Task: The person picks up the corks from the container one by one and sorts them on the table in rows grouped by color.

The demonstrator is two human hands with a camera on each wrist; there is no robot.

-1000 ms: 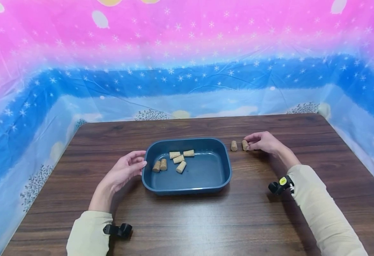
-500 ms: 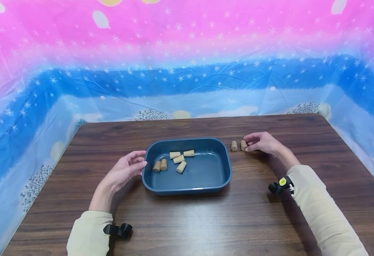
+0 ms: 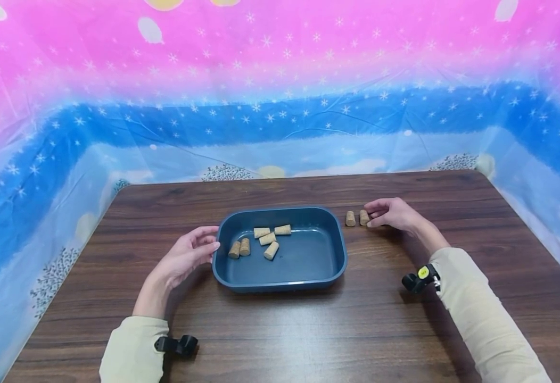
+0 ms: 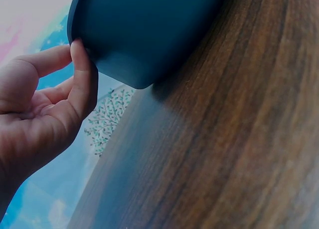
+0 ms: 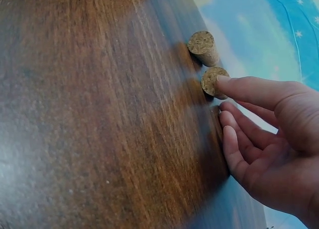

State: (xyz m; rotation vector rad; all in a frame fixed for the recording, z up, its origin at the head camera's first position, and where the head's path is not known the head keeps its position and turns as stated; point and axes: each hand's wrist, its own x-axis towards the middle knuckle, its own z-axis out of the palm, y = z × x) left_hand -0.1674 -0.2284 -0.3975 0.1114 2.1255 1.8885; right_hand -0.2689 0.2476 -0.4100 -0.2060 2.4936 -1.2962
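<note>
On the left, my left hand [image 3: 187, 256] pinches the rim of a dark blue rectangular basin [image 3: 280, 283]; in the left wrist view, thumb and forefinger meet at the basin's edge [image 4: 71, 19]. Inside lie several cork stoppers [image 3: 268, 238], some pale and two browner ones [image 3: 244, 247] at the left. Right of the basin, my right hand [image 3: 395, 214] holds a cork stopper [image 3: 363, 217] between thumb and forefinger, upright on the table. Another upright cork stopper [image 3: 350, 218] stands just left of it, with a narrow gap, nearer the basin. The right wrist view shows both cork tops [image 5: 202, 41].
A brown wood-grain table [image 3: 289, 335] carries everything. A pink and blue snow-patterned cloth [image 3: 280, 117] hangs behind it and along both sides. Black camera mounts [image 3: 179, 344] sit on both wrists.
My right fingers have shifted the held cork stopper slightly left, and it has gone from a slight tilt to upright, closer to the other one. The left hand and the basin have stayed still.
</note>
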